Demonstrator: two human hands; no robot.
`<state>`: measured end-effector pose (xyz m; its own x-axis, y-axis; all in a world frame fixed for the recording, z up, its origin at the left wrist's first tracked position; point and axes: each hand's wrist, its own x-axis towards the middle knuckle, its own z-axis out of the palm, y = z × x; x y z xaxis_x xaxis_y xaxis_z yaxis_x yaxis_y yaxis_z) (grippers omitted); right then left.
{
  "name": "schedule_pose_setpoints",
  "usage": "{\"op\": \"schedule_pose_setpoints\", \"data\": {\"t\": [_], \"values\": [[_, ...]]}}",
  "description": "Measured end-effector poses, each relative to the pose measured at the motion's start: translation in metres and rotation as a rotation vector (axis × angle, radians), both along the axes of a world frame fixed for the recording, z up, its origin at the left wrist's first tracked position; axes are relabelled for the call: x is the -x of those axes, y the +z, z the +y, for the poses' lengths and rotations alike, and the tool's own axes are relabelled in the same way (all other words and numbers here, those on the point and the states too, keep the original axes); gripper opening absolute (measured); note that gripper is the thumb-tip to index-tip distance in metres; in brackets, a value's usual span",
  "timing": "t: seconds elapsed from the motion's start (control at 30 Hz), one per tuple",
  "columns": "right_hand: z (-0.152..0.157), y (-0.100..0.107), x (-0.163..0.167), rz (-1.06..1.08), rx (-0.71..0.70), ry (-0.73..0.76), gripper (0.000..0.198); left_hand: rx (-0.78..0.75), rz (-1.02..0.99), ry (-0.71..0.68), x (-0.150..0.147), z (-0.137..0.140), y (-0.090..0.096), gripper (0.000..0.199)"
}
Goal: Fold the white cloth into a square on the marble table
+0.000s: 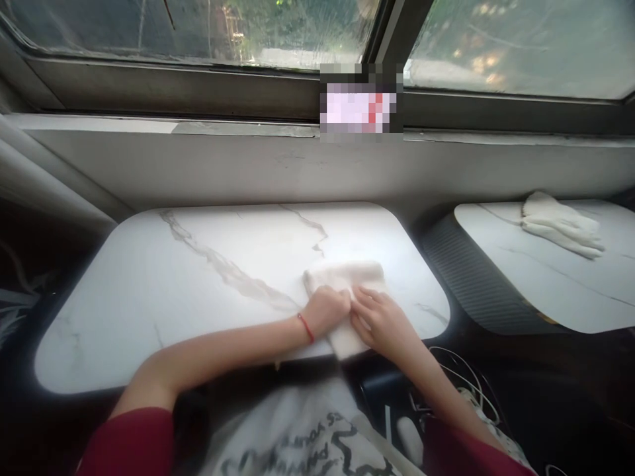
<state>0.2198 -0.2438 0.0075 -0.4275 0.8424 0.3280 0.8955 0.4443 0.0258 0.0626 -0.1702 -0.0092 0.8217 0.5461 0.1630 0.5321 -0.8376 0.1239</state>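
Note:
A folded white cloth (347,274) lies on the white marble table (198,284), near its front right corner. My left hand (325,311), with a red string at the wrist, rests curled on the cloth's left part. Beside it, my right hand (381,320) presses flat on the cloth's right part, fingers pointing left and touching the left hand. The cloth's near end pokes out below both hands at the table's front edge.
A second marble table (546,277) stands at the right with another crumpled white cloth (560,225) on it. A window sill and window run along the back. White cables (461,377) lie in the dark gap below the tables.

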Motion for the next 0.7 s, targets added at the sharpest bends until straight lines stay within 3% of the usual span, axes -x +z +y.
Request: {"op": "schedule_pose_setpoints", "data": {"t": [0.17, 0.43, 0.57, 0.7], "values": [[-0.032, -0.003, -0.005, 0.115, -0.039, -0.157, 0.028, -0.114, 0.171, -0.063, -0.019, -0.020, 0.007, 0.023], [-0.058, -0.015, -0.022, 0.131, -0.092, -0.577, 0.034, 0.014, 0.154, -0.235, -0.084, -0.002, 0.016, 0.018], [-0.056, -0.022, -0.042, 0.172, -0.065, -0.610, 0.033, 0.150, 0.111, -0.287, -0.106, 0.012, 0.020, 0.017], [-0.037, -0.025, -0.068, 0.223, 0.005, -0.544, 0.037, 0.217, 0.114, -0.193, -0.117, 0.027, 0.026, 0.021]]}}
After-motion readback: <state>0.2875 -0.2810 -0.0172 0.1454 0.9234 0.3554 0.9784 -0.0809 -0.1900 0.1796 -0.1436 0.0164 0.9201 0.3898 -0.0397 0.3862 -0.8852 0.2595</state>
